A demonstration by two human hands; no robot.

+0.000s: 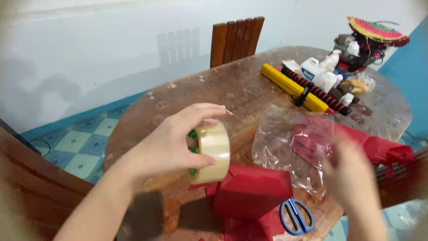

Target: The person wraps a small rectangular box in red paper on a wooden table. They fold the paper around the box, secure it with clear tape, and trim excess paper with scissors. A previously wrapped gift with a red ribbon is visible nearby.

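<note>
1. Red paper covers a box (251, 189) standing at the near edge of the round wooden table (178, 96); this wrapped box serves as the landmark below. More red paper lies flat beneath it toward the near edge.

2. Just right of the box, blue-handled scissors (296, 216) lie flat on the table, blades closed, untouched.

3. Left hand (171, 145): raised just left of and above the box, grasping a roll of clear packing tape (213, 154) on a green core, thumb below and fingers arched over the top. The roll is held off the table, touching nothing else.

4. Right hand (352, 180): to the right of the box, blurred by motion; whether it is clenched or open I cannot tell. It appears to hold nothing.

5. Judgement on step: the tape is being readied, its free end not yet drawn out. The next move appears to call for finding the tape end with the right hand and pulling a length toward the box.

6. Behind the box, a crumpled clear plastic bag (292, 143) lies over a sheet of red tissue (383, 149).

7. Farther behind, a yellow folded umbrella (292, 88) and a red-and-black rod (314, 90) lie side by side; beyond them, white bottles (318, 71) and clutter.

8. Farthest, a wooden chair back (236, 38) stands at the table's far edge.
</note>
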